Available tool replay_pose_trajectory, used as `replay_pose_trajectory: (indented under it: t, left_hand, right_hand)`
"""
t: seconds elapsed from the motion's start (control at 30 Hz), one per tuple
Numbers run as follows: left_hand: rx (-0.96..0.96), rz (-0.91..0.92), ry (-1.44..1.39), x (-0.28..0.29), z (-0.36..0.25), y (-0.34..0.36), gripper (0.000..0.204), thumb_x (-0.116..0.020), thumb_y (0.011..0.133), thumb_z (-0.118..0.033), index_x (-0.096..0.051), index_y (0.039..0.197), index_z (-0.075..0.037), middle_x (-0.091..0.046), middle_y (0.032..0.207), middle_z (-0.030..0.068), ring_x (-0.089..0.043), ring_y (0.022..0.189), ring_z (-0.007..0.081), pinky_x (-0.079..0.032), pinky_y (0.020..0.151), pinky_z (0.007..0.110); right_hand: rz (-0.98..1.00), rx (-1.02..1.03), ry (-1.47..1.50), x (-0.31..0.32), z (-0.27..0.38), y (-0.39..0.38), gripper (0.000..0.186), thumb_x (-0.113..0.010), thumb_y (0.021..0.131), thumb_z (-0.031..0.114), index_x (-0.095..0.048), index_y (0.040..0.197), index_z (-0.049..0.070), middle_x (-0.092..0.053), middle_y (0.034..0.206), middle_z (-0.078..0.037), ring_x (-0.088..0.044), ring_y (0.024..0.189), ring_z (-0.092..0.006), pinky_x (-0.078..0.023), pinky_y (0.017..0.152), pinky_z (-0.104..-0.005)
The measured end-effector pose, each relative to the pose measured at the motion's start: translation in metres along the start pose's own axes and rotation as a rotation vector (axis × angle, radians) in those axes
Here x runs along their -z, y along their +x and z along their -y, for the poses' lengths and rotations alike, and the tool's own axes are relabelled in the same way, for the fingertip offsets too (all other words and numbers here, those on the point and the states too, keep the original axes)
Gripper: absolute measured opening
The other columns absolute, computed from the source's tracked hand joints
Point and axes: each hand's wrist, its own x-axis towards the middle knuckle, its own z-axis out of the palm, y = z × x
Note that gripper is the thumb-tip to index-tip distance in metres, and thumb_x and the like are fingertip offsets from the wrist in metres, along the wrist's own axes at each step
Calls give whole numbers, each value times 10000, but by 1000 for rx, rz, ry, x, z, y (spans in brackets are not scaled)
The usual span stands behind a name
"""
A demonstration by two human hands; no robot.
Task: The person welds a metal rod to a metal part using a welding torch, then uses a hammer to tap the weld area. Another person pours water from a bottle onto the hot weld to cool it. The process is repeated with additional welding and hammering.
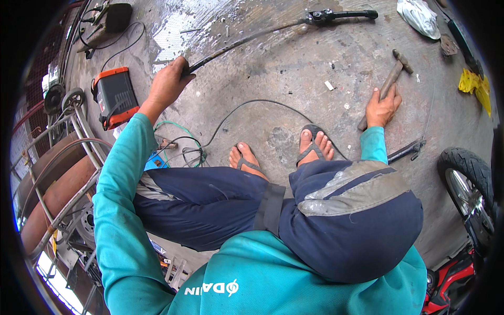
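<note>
Gripped in my left hand (171,80) is the black end of a long dark metal shaft (247,38). It reaches away to the right and ends in a black joint (321,17) with a short bar beyond it, lying along the concrete floor. My right hand (383,107) is wrapped around the wooden handle of a hammer (391,81), whose metal head (403,61) points away from me. The hammer is low over the floor; whether it touches cannot be made out. Between my hands are my sandalled feet (312,147).
An orange and black box-shaped machine (116,97) stands at left, with a black cable (252,100) crossing near my feet. Reddish-brown cylinders (58,202) rest in a metal cart. A motorcycle wheel (467,189) is at right. A white plastic bag (418,18) and yellow plastic (475,86) lie far right.
</note>
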Motion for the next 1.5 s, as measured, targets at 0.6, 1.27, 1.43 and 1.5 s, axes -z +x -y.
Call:
replay_pose_trajectory:
  t: [0.6,1.27,1.43,1.5]
  left_hand:
    - [-138,167,-79,-42,28,10,266,-630,988,-231,-615,1112,3,-642,1038,238,-630,998,432,-492,878,503]
    - [-48,91,-174,-43,26,22,627,-465,1070,-530,-691,951,42,-603,698,238,-594,639,391,-449,647,511]
    - [0,156,-105,-29,15,21,585,-491,1067,-501,-690,975,41,-605,695,254,-590,625,421,-443,630,515]
    - [-38,122,-81,-29,19,23,587,-495,1064,-505,-686,957,40,-602,692,259,-584,620,429,-438,622,514]
  right_hand:
    - [3,-3,11,-1,2,5,663,-753,878,241,-523,1440,-25,-514,1363,-276,-514,1264,-446,-424,1081,-479]
    - [460,-787,1076,33,32,49,292,-712,921,107,-613,1155,-37,-648,817,-86,-620,623,-171,-513,523,-306]
    - [576,-273,759,42,97,31,342,-710,946,170,-614,1213,-22,-646,785,-48,-627,647,-134,-512,548,-295]
    - [683,-110,631,43,119,37,428,-729,927,208,-594,1264,-18,-677,806,-73,-655,685,-160,-551,621,-346]
